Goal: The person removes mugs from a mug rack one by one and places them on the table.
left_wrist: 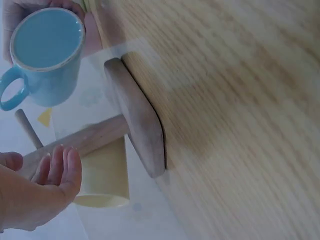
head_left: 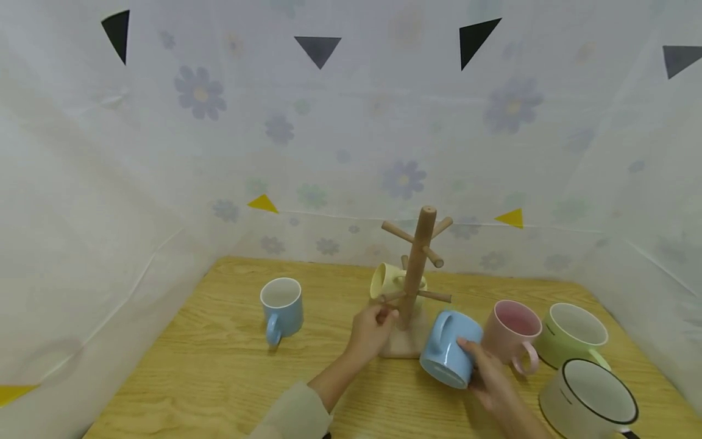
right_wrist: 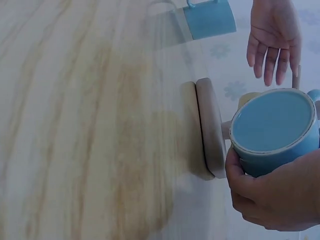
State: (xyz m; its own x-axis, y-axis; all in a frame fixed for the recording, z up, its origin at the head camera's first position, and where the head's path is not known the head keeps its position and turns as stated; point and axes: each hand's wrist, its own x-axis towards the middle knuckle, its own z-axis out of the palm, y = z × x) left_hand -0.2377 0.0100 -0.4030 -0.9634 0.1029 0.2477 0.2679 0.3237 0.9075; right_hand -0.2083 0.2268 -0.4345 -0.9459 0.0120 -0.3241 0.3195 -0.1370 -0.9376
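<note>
A light blue mug (head_left: pixel 451 356) is held tilted by my right hand (head_left: pixel 490 381), thumb and fingers round its side. Its handle faces the wooden mug tree (head_left: pixel 419 262), and its underside shows in both wrist views (left_wrist: pixel 47 39) (right_wrist: pixel 274 121). My left hand (head_left: pixel 370 332) is beside the tree's lower left peg, fingers loosely bent; the right wrist view shows its palm (right_wrist: pixel 274 25) with nothing in it. Whether it touches the peg I cannot tell. Behind the post, a pale yellow mug (head_left: pixel 387 281) lies sideways at the lower pegs, partly hidden.
Another blue mug (head_left: pixel 286 312) stands upright on the wooden table (head_left: pixel 219 366) at left. To the right are a pink mug (head_left: pixel 512 332), a green mug (head_left: pixel 570 335) and a white mug with a black rim (head_left: pixel 581 402). A flowered curtain (head_left: pixel 340 140) surrounds the table.
</note>
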